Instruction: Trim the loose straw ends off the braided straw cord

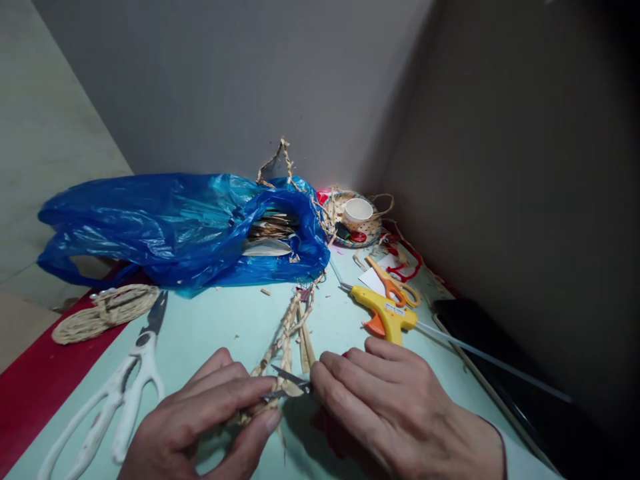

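Head: left hand (203, 417) pinches braid (285, 352), right hand (387, 403) grips scissors (299, 382); glue gun label (395, 309) illegible.

The left hand (185, 417) pinches braided straw (286, 353) while the right hand (390, 400) holds small scissors (296, 380), blades parted at the straw; on the green tabletop (215, 323) lie white scissors (146, 341) at left, a blue plastic bag (185, 227) behind, and a yellow glue gun (383, 311) beside orange scissors (393, 285)

Straw-beige braid (287, 333), blue bag (190, 220), yellow glue gun (384, 311), white-handled shears (145, 347), pale-green tabletop (205, 327)
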Action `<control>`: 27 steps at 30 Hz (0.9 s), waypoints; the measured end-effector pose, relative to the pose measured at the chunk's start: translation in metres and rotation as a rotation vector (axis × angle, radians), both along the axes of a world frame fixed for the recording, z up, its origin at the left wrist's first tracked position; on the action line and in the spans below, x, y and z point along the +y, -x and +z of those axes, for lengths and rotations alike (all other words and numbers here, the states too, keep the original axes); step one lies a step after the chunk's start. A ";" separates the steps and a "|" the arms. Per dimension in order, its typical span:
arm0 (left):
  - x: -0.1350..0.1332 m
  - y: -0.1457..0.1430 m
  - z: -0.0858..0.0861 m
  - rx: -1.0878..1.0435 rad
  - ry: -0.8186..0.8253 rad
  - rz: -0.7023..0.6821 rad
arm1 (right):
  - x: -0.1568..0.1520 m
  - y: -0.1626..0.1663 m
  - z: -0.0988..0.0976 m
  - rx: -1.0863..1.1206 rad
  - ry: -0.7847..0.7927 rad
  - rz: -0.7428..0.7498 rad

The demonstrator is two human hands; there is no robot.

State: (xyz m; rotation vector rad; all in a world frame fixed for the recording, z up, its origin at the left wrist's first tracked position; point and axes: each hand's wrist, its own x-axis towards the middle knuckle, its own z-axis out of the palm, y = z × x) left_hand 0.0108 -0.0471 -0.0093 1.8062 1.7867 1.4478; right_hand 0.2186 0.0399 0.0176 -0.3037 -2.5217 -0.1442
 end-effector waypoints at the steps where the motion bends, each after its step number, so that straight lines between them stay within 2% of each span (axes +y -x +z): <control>1: 0.000 0.000 0.000 -0.009 -0.002 0.012 | -0.001 0.000 0.000 0.011 -0.015 -0.001; 10: 0.004 0.001 0.009 0.012 -0.012 -0.005 | -0.005 -0.003 0.002 -0.052 -0.037 0.014; 14: 0.007 0.002 0.014 -0.026 0.035 -0.062 | -0.006 -0.003 -0.001 -0.101 0.091 0.019; 16: 0.008 0.001 0.015 -0.095 0.070 -0.088 | -0.007 -0.002 -0.001 -0.080 0.291 0.021; 18: 0.008 0.000 0.014 -0.116 0.107 -0.135 | -0.007 0.000 -0.002 0.025 0.591 -0.010; 22: 0.007 -0.008 0.011 0.009 0.145 -0.260 | -0.004 0.010 -0.003 0.246 1.223 -0.109; 24: 0.007 -0.011 0.010 0.035 0.160 -0.277 | -0.001 0.016 -0.006 0.362 1.515 -0.043; 26: 0.009 -0.012 0.011 -0.028 0.195 -0.285 | 0.002 0.022 -0.009 0.487 1.694 0.033; 27: 0.010 -0.013 0.012 -0.080 0.228 -0.284 | 0.002 0.023 -0.010 0.532 1.732 0.050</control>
